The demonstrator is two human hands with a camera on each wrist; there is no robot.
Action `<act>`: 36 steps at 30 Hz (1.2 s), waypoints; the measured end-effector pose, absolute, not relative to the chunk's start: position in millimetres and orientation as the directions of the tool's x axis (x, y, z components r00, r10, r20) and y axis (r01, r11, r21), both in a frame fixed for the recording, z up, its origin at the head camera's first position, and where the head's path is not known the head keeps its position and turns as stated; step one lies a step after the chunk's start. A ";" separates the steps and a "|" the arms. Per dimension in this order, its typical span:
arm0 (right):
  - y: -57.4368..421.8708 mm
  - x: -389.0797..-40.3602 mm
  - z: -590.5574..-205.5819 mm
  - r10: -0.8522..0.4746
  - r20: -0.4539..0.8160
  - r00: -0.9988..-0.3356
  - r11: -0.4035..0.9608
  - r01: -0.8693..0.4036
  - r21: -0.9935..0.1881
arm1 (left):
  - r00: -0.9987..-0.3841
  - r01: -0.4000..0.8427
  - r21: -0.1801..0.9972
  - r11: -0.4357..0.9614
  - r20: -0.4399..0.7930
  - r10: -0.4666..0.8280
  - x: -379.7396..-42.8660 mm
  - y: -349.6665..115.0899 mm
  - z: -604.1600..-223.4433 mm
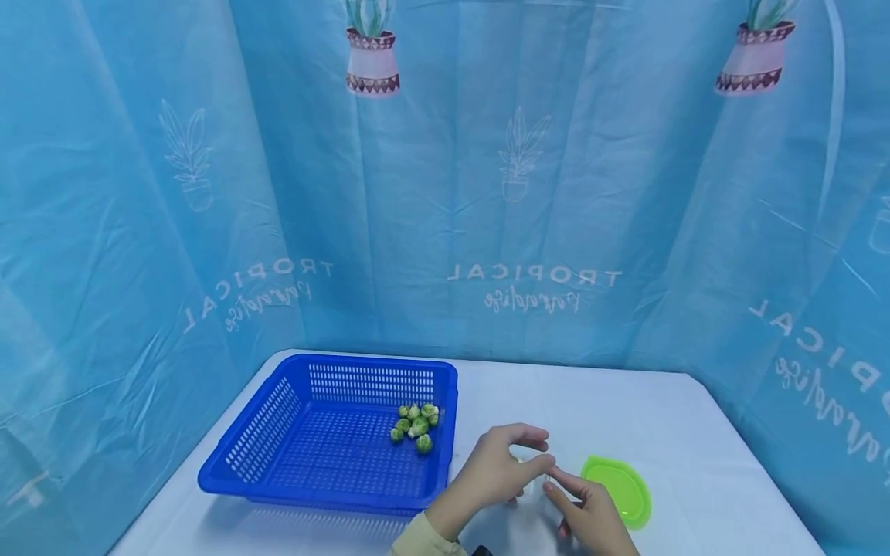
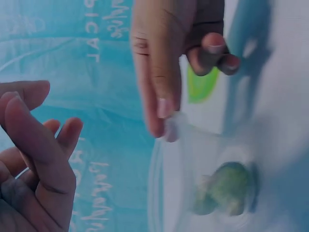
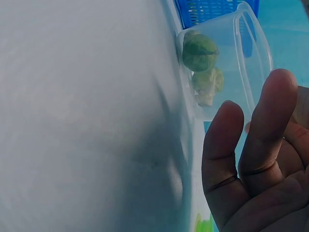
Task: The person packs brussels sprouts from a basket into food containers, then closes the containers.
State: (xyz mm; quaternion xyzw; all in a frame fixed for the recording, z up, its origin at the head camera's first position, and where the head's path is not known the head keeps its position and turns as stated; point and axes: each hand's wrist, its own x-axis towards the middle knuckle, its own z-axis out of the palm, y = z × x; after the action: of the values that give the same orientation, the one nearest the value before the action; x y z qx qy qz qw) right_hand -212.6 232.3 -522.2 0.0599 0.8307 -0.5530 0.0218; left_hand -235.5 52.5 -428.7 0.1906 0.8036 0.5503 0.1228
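Note:
A clear plastic container point(image 3: 224, 72) stands on the table with several Brussels sprouts point(image 3: 200, 52) inside it. My right hand point(image 1: 591, 513) pinches the container's rim between thumb and fingertips, as the left wrist view shows from the side. Above the container is my left hand point(image 1: 494, 467), its fingers loosely bent with nothing between them. In the head view both hands largely hide the container. Just right of my right hand lies a bright green lid point(image 1: 622, 494), flat on the table.
To the left, a large blue perforated basket point(image 1: 327, 494) holds several more sprouts point(image 1: 417, 426) near its right side. The table point(image 1: 556, 401) is covered in white. Blue printed curtains point(image 1: 431, 193) hang behind it and along both sides.

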 end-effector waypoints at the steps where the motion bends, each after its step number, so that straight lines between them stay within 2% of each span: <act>1: 232.5 -212.5 -522.2 0.074 -0.101 -0.992 0.383 0.122 -0.916 | -0.890 0.180 0.932 0.314 0.019 0.455 -234.1 50.2 -425.2; 9: 231.6 -215.0 -523.1 0.056 -0.095 -0.994 0.379 0.109 -0.919 | -0.847 0.279 0.914 0.294 0.090 0.525 -229.9 26.2 -400.2; 23: 230.2 -216.7 -524.7 0.052 -0.121 -0.991 0.387 0.132 -0.913 | -0.861 0.391 0.826 0.406 0.173 0.477 -255.9 -20.9 -371.7; 28: 230.6 -216.5 -525.2 0.062 -0.127 -0.990 0.384 0.141 -0.912 | -0.865 0.401 0.806 0.435 0.177 0.469 -271.8 -37.2 -363.5; 36: 226.1 -216.1 -525.7 0.084 -0.146 -0.986 0.386 0.167 -0.907 | -0.865 0.390 0.764 0.514 0.113 0.488 -301.9 -57.5 -365.5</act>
State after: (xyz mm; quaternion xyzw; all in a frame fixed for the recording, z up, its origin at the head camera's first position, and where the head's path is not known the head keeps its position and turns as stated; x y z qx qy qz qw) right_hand -216.1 226.1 -525.7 0.0755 0.8317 -0.5487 0.0381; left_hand -301.9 -57.5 -365.5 0.2529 0.8683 0.4229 0.0578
